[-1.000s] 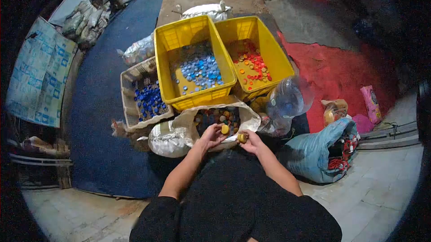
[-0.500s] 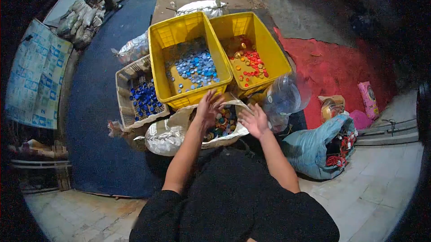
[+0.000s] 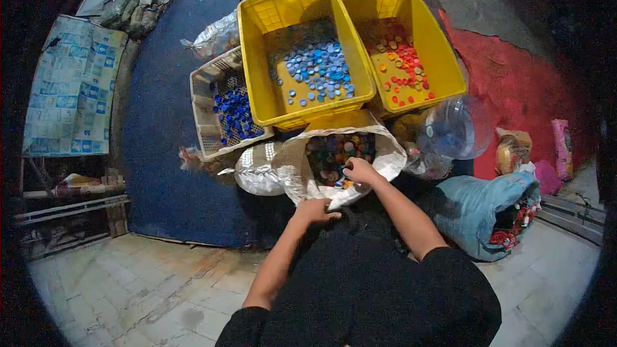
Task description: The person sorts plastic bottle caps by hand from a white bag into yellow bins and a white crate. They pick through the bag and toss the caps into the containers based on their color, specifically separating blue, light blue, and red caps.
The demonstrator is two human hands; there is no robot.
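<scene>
A white woven sack [image 3: 389,154] stands open in front of me, with mixed-colour bottle caps [image 3: 331,154] inside. At its near rim, my left hand [image 3: 315,210] is closed on the sack's edge. My right hand [image 3: 363,172] reaches over the right side of the opening, its fingers curled down at the caps; what they hold is hidden. Beyond the sack, a yellow crate [image 3: 308,118] contains light blue caps [image 3: 321,67]. To its right, a second yellow crate [image 3: 443,64] has red and orange caps [image 3: 405,64].
Left of the crates sits a white slatted basket [image 3: 204,112] of dark blue caps [image 3: 234,112]. A large clear plastic bottle [image 3: 453,128] lies right of the sack, beyond a blue-green bag [image 3: 466,209]. A tied white sack [image 3: 260,170] rests on the left.
My left hand has come down to the sack's near rim and closed on it. My right hand has moved from the right rim into the opening. The view has shifted.
</scene>
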